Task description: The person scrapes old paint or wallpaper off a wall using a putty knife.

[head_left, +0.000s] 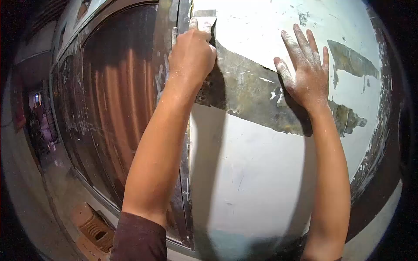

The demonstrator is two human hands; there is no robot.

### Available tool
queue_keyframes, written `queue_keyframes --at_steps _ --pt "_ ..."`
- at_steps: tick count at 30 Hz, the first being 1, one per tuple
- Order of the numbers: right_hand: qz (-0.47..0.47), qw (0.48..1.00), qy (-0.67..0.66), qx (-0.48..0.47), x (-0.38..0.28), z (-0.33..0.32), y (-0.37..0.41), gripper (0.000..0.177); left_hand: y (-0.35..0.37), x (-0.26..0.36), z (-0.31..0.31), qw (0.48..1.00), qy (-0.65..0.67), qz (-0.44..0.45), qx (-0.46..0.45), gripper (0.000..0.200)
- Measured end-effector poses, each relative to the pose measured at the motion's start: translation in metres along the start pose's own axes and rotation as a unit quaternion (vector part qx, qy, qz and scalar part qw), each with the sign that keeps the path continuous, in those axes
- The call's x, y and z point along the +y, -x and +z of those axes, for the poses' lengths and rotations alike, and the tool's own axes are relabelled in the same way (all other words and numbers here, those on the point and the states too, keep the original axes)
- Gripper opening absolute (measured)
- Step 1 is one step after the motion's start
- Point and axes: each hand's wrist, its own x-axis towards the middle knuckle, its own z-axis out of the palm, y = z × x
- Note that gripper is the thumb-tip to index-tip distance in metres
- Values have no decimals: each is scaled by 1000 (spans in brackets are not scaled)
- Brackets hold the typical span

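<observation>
My left hand point(192, 54) is wrapped around a scraper point(206, 16), its flat wide blade pointing up against the wall near the dark wooden frame. Most of the handle is hidden in my fist. My right hand point(308, 77), dusted white, rests with fingers spread on the white-coated wall panel point(261, 165). Between my two hands runs a bare grey-brown strip point(252, 85) where the white layer is off, with ragged edges. Another bare patch point(352, 58) lies to the right of my right hand.
At left stands a dark wooden door or window frame point(163, 56) around a pane with reddish-brown curtain folds point(130, 95). A brown plastic chair point(89, 219) is on the floor at lower left. A dark scuffed border point(385, 87) edges the panel on the right.
</observation>
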Motion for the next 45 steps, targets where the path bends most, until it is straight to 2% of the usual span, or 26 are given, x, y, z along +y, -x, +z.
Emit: queue_keyframes --at_steps 4,6,9,10,15,17,19,22,26,29,35,37,41,42,43,45 --pt "-2 1000 -3 1 0 -1 0 59 -9 1 -2 999 -22 -10 -30 22" --pt "-3 1000 4 -3 0 -2 -1 59 -11 1 -2 1000 -11 -6 -17 33" --pt "-3 1000 -12 1 0 -2 -1 60 -12 4 -2 998 -30 -35 -37 33" --pt "-4 1000 -12 4 0 -2 -1 60 -12 3 -2 999 -27 6 -19 22" --pt "-5 1000 -12 1 1 -2 -1 59 -16 6 -3 999 -43 17 -4 23" --pt "-3 1000 -6 -2 -1 -2 -1 59 -17 17 -14 996 -37 -45 -69 23" --pt "1 1000 1 -7 -1 -2 0 59 -17 13 -8 997 -36 -44 -53 23" --pt "1 1000 -7 -1 -1 -2 -1 59 -22 5 -2 999 -33 7 -25 22" --pt "4 1000 -4 -5 -1 -4 -1 60 -23 11 2 999 -27 -28 -17 20" --pt "1 1000 -2 -5 -1 -3 -2 59 -22 9 3 998 -36 -11 -43 23" --pt "1 1000 -2 -10 -1 -4 -2 59 3 9 -6 999 -11 -27 -25 25" --pt "4 1000 -12 -3 -3 -6 -1 59 15 12 -12 996 -8 -72 -45 29" --pt "-1 1000 -7 -8 -1 -4 -2 58 43 3 -9 997 -31 -36 -56 30" --pt "2 1000 -12 -11 -1 -5 -2 58 49 3 -8 999 -16 -20 -26 30" --pt "4 1000 -8 0 -4 -7 0 57 53 5 -8 997 2 -60 -53 30" --pt "-1 1000 -9 -1 -2 -6 -1 58 59 8 -9 996 0 -71 -57 31"
